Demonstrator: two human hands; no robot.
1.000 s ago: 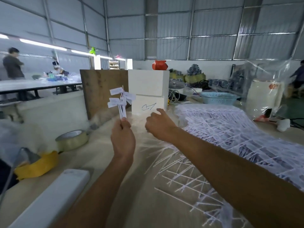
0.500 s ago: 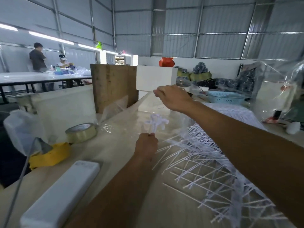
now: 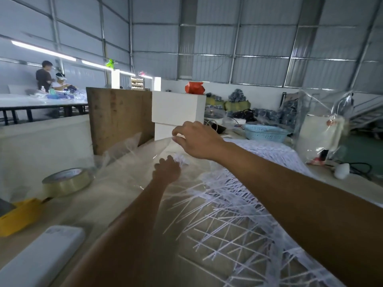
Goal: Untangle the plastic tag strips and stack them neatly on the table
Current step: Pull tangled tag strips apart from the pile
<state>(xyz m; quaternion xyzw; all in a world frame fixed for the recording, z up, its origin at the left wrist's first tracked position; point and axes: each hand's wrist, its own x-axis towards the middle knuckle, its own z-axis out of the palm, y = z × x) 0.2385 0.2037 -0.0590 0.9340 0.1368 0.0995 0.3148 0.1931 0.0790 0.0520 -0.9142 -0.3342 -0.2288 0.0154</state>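
White tag strips [image 3: 228, 214], centre-right bench [image 3: 83, 208]: left hand [image 3: 166, 169] grips bundle, right hand [image 3: 196, 139] pinches clear film; advise keeping ends aligned.

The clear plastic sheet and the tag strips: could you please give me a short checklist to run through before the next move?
1. Left hand holds its small bunch of tag strips: ok, white ends show past the fingers.
2. Right hand has the edge of the clear plastic sheet pinched: ok, the film lifts at its fingertips.
3. Bunch is free of the loose tangle of strips: cannot tell, film and glare blur it.
4. Bare table is available for stacking: ok, left of the tangle.
5. Tape roll is clear of the hands: ok.
6. A neat stack is started: cannot tell, none visible.
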